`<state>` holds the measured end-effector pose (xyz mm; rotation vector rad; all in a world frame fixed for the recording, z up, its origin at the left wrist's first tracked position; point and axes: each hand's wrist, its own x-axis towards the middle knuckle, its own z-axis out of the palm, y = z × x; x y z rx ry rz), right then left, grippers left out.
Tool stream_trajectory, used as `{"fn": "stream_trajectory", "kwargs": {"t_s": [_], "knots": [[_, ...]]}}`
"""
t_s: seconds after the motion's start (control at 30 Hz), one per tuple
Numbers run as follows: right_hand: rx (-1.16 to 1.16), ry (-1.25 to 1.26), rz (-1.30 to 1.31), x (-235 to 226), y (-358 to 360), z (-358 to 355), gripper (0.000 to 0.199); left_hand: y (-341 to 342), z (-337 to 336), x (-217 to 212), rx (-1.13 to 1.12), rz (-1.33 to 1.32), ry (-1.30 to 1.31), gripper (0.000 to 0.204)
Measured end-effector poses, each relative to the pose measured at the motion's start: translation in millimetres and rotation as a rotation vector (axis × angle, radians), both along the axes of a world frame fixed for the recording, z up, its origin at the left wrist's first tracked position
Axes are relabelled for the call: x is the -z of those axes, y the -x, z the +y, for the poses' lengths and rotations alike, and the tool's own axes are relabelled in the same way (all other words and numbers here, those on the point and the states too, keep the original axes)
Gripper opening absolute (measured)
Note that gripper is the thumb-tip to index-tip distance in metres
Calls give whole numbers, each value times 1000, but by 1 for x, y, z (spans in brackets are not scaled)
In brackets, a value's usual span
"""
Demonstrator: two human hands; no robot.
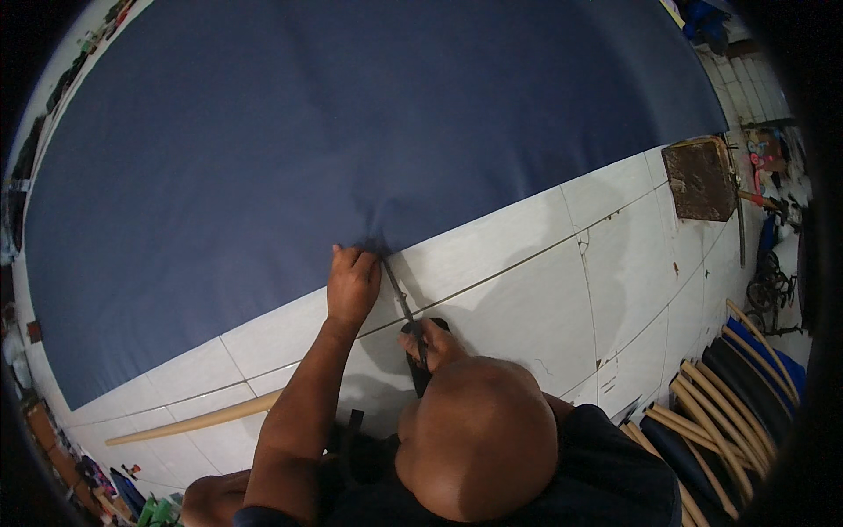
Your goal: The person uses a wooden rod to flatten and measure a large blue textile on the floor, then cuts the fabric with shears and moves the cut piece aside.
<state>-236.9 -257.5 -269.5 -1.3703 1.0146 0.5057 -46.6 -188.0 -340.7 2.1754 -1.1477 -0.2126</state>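
A large dark blue sheet (395, 123), smooth like vinyl or leatherette, lies spread over the white tiled floor. My left hand (354, 279) is closed on its near edge, fingertips pinching the material where it puckers slightly. Just to the right, my right hand (432, 341) grips the handles of a pair of long dark scissors (403, 299). Their blades point away from me and reach the sheet's edge beside my left fingers. How far the blades sit over or under the material cannot be made out. Most of my right forearm is hidden.
A cardboard tube (198, 418) lies on the tiles (509, 263) at the near left. Several rolls with cardboard cores (716, 413) are stacked at the near right. A brown, worn square board or stool (700, 180) stands by the sheet's right corner. Clutter lines both sides.
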Motion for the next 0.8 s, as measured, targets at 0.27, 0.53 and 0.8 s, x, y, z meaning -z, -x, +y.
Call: {"fn": "stream_trajectory", "kwargs": {"t_s": [0.27, 0.53, 0.8], "knots": [[17, 49, -100, 29, 6, 8, 47, 0, 0, 0, -3, -19, 25, 8], [95, 95, -193, 58, 18, 16, 34, 0, -2, 0, -4, 2, 25, 8], [155, 31, -237, 56, 16, 14, 33, 3, 1, 3, -41, 42, 59, 7]]}}
